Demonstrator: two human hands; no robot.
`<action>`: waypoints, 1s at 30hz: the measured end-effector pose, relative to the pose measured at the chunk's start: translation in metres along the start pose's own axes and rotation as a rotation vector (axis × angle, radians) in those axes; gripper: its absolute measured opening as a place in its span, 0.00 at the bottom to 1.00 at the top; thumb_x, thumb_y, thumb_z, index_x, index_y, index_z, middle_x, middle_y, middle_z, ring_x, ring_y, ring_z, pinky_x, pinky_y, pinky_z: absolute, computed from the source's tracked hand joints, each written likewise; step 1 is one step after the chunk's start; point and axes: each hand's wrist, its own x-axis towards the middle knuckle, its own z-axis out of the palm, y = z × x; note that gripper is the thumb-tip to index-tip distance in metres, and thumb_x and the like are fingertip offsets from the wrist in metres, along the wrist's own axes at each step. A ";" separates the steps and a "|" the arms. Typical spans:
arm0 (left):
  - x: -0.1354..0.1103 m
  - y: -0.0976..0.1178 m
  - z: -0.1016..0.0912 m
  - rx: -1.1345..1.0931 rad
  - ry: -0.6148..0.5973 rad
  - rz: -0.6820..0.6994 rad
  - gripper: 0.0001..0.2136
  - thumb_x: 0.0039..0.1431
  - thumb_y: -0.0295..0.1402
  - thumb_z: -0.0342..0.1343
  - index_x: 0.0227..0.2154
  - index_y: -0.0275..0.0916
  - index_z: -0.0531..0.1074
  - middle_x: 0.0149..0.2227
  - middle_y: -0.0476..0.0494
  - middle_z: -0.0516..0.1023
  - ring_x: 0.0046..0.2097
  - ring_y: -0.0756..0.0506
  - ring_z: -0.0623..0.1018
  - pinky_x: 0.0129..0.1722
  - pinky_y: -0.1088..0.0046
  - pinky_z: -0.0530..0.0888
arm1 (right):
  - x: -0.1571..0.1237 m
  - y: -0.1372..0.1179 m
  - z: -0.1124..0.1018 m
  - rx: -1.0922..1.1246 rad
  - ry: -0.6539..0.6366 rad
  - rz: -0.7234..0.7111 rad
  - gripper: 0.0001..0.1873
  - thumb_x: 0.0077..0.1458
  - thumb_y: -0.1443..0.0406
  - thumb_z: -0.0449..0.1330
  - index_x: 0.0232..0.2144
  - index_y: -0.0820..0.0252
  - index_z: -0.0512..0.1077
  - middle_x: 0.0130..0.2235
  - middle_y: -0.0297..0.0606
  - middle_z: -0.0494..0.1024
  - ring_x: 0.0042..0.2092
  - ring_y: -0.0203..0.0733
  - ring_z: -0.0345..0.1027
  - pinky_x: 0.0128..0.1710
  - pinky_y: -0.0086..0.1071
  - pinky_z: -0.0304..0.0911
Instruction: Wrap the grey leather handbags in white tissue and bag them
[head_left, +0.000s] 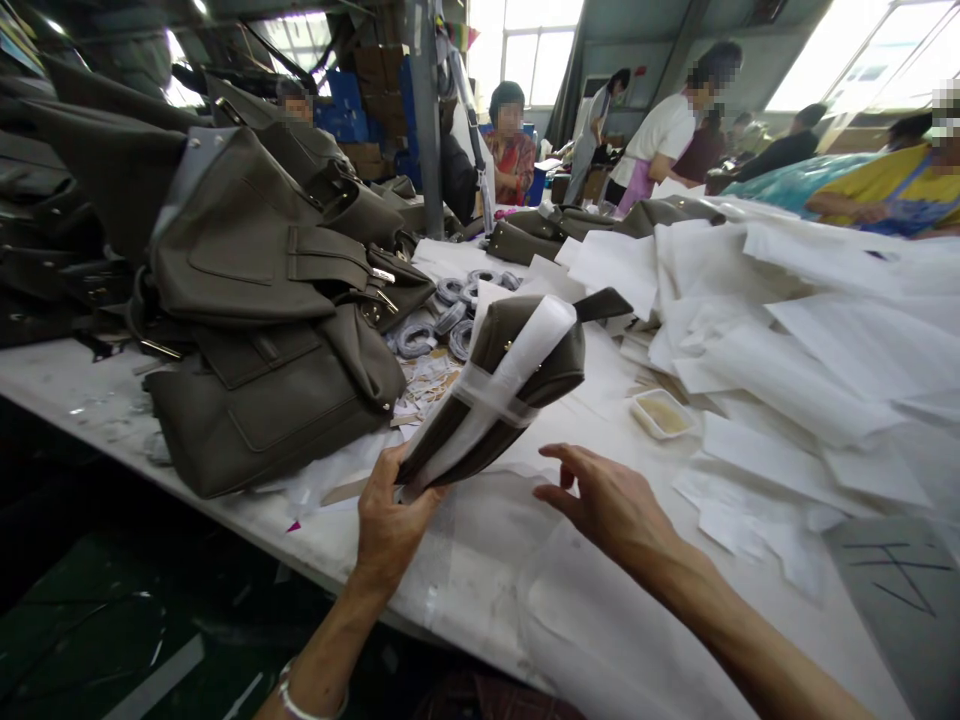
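Note:
My left hand [390, 520] grips the near end of a grey-brown leather bag piece [504, 388] wrapped in a white paper band, and holds it tilted up above the white table [480, 560]. My right hand [604, 500] hovers just to the right of it with fingers spread and nothing in it, over a sheet of clear plastic [600, 620].
A pile of grey-brown handbags [262, 300] fills the left of the table. Heaps of white paper sheets [787, 330] cover the right. A small white tray [664, 413], grey coiled straps [442, 320] and paper tags lie between. Several people work at the far end.

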 end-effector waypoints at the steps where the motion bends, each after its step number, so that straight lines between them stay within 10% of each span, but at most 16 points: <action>1: 0.000 0.000 0.000 0.001 0.001 -0.005 0.16 0.56 0.37 0.63 0.45 0.41 0.68 0.38 0.48 0.73 0.39 0.45 0.76 0.40 0.70 0.74 | 0.012 0.003 0.011 0.054 0.012 0.025 0.13 0.50 0.62 0.64 0.41 0.51 0.77 0.34 0.35 0.80 0.35 0.43 0.72 0.33 0.33 0.58; 5: 0.000 -0.001 -0.001 0.010 -0.001 0.017 0.15 0.57 0.37 0.62 0.45 0.41 0.68 0.39 0.48 0.74 0.41 0.45 0.77 0.41 0.70 0.74 | 0.059 0.027 0.040 0.260 0.036 0.175 0.05 0.49 0.63 0.62 0.26 0.58 0.75 0.25 0.35 0.76 0.29 0.40 0.70 0.30 0.31 0.60; 9: -0.001 0.001 0.002 0.017 -0.003 0.101 0.15 0.58 0.34 0.61 0.47 0.41 0.68 0.41 0.46 0.74 0.44 0.44 0.77 0.45 0.68 0.75 | 0.085 0.055 0.032 0.437 0.163 0.283 0.16 0.54 0.57 0.57 0.38 0.64 0.74 0.28 0.40 0.78 0.25 0.37 0.69 0.24 0.30 0.63; 15: 0.004 0.007 0.008 0.017 0.004 0.279 0.15 0.58 0.29 0.60 0.49 0.39 0.67 0.42 0.45 0.75 0.45 0.44 0.77 0.47 0.68 0.75 | 0.047 0.073 0.007 0.498 0.360 0.339 0.16 0.50 0.56 0.57 0.36 0.62 0.74 0.27 0.40 0.77 0.27 0.44 0.72 0.23 0.32 0.66; 24: -0.006 0.021 0.029 0.092 -0.172 0.646 0.14 0.63 0.24 0.51 0.52 0.35 0.67 0.44 0.38 0.78 0.48 0.42 0.76 0.50 0.63 0.72 | -0.088 0.028 0.013 0.303 -0.380 -0.119 0.10 0.59 0.65 0.56 0.31 0.54 0.78 0.33 0.33 0.81 0.34 0.38 0.74 0.34 0.26 0.66; 30: -0.015 0.023 0.038 0.226 -0.291 0.891 0.13 0.70 0.26 0.43 0.50 0.34 0.70 0.44 0.37 0.78 0.50 0.43 0.75 0.50 0.62 0.71 | -0.080 0.009 -0.033 0.390 -0.258 -0.129 0.09 0.59 0.61 0.59 0.29 0.54 0.78 0.27 0.31 0.78 0.28 0.34 0.71 0.30 0.24 0.64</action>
